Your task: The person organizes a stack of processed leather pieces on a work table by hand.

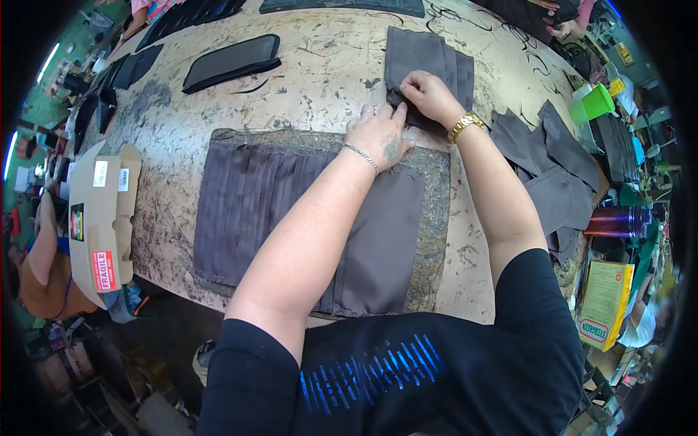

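Observation:
My right hand [430, 96] is closed in a pinch at the near left corner of a stack of dark grey fabric pieces [429, 57], where the cloth looks bunched. Just left of it, my left hand [379, 135] lies with fingers spread, its fingertips close to that same corner. Beneath my left wrist, overlapping grey fabric panels [247, 211] are laid in a row on a worn, mottled board [434, 218]. The fingertips of my right hand partly hide what they grip.
Loose grey fabric pieces [556, 196] lie to the right, beside a purple tumbler [618, 221] and a yellow box [605, 301]. A black zippered case [231, 64] rests farther back. At left stands a cardboard carton [102, 218]. Other people are at the table's edges.

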Tool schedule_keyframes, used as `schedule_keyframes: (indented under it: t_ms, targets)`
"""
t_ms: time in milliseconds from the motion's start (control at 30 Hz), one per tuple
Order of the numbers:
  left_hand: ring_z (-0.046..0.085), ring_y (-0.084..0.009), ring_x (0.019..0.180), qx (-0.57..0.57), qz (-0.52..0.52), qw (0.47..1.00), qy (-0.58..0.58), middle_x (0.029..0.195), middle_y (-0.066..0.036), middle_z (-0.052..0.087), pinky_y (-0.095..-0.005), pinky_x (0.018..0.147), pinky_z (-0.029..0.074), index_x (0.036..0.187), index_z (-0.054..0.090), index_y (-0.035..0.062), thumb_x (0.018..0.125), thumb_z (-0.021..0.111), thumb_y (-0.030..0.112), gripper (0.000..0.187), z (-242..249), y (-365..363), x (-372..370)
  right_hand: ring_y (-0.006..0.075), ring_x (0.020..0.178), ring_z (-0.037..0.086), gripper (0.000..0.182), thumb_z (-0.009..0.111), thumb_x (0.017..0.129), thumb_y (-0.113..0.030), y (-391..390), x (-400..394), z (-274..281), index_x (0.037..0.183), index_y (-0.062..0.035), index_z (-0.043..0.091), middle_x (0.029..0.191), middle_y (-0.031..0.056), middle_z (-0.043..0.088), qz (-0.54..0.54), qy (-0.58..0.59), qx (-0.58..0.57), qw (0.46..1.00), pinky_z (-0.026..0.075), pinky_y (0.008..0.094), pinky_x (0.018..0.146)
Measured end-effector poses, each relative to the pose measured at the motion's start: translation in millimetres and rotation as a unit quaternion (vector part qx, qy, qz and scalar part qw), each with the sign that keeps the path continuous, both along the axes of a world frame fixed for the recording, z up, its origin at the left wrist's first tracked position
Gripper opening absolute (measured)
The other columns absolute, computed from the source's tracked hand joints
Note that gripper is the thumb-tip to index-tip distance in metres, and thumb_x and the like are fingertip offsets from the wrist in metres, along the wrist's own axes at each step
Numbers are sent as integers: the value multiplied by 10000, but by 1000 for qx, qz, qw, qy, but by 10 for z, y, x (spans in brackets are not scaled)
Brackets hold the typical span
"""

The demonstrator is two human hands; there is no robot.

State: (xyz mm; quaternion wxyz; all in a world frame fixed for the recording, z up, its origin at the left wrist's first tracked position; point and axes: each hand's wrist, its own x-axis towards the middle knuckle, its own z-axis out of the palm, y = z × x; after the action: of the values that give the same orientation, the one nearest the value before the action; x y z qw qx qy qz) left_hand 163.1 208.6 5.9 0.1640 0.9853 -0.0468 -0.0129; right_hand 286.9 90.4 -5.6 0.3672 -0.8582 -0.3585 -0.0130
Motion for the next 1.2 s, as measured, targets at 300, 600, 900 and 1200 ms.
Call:
schedule_keyframes:
  t_ms: [300,600,900,1200]
  targets:
    - [501,-326,1009,-75,96,992,-30,1005,-157,549,-423,814,439,948,607,34,802,540,420,418,0,-59,231,11,541,356,147,512,866,-221,-306,378,679,839,-82,550,645,-85,434,-73,132,81,985,290,166,471]
    - [584,-221,590,-401,237,883,-55,622,-141,595,-324,590,456,748,621,-15,712,608,459,475,136,-52,608,40,588,420,166,533,850,-181,-211,131,476,816,-25,577,654,-46,503,18,224,99,969,372,202,541]
    - [584,-375,812,-266,226,936,-34,824,-250,598,-385,761,463,773,615,-20,677,504,165,236,-112,92,487,442,862,546,309,400,862,-253,-532,661,753,866,21,543,858,284,578,-289,-154,11,945,440,481,764]
    - [587,-338,858,-218,228,949,-10,881,-242,606,-358,789,450,841,637,-33,760,539,299,356,-308,230,582,229,775,603,186,467,830,-78,-1923,791,2454,962,-11,579,889,117,620,-432,-123,256,856,477,326,706]
